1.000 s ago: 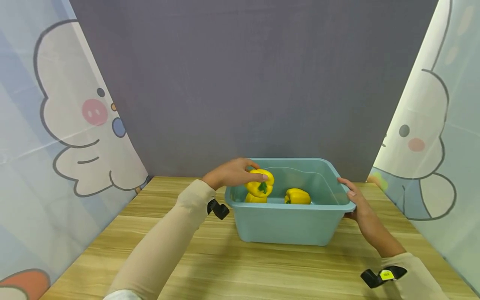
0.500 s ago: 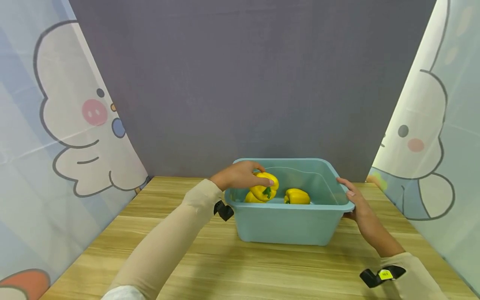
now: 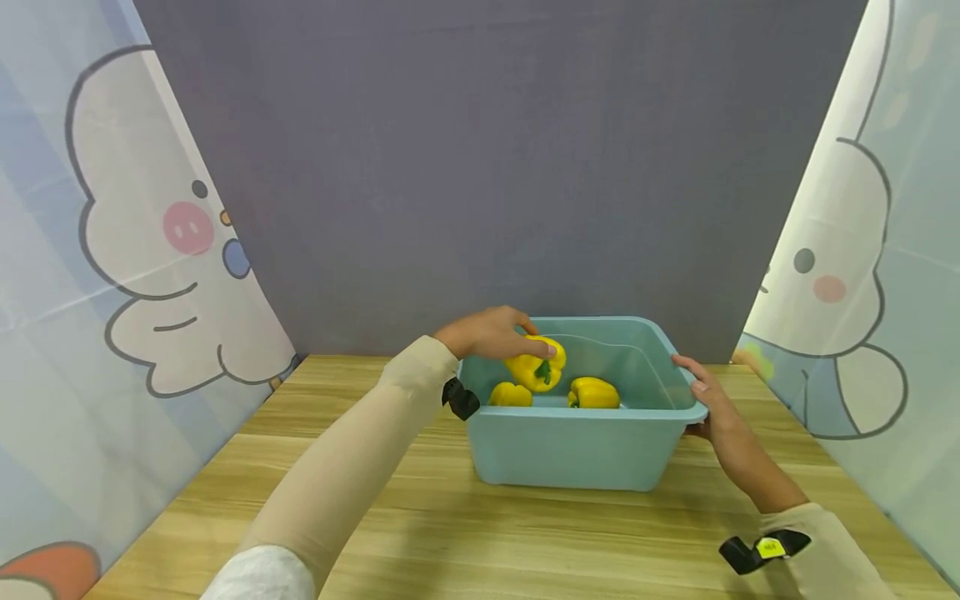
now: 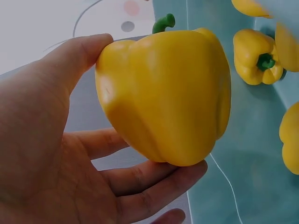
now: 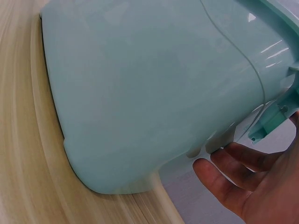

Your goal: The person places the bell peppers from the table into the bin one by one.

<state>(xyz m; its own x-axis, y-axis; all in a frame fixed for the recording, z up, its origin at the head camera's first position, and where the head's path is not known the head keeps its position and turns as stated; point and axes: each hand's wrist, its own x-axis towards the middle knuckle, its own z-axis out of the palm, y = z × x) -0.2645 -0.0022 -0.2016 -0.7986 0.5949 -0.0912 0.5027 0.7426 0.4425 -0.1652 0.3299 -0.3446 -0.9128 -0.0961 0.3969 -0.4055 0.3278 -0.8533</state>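
My left hand (image 3: 489, 332) grips a yellow bell pepper (image 3: 531, 372) over the left half of a blue-green plastic bin (image 3: 570, 450). In the left wrist view, the thumb presses the held pepper (image 4: 163, 98) near its green stem, with fingers curled under its other end. Several more yellow peppers lie in the bin, among them one at the left (image 3: 512, 395) and one near the middle (image 3: 594, 392). At the bin's right end, my right hand (image 3: 722, 421) holds the rim. The right wrist view shows its fingertips (image 5: 219, 182) below the rim, beside the outer wall.
The bin stands on a wood-grain table (image 3: 450, 542). Behind it rises a dark grey panel (image 3: 480, 167). Cartoon-printed curtains flank both sides, one at the left (image 3: 135, 250) and another at the right (image 3: 862, 250).
My left hand has moved right with the pepper, dipping slightly and then rising. The pepper beneath it now shows more fully. My right hand stays on the rim.
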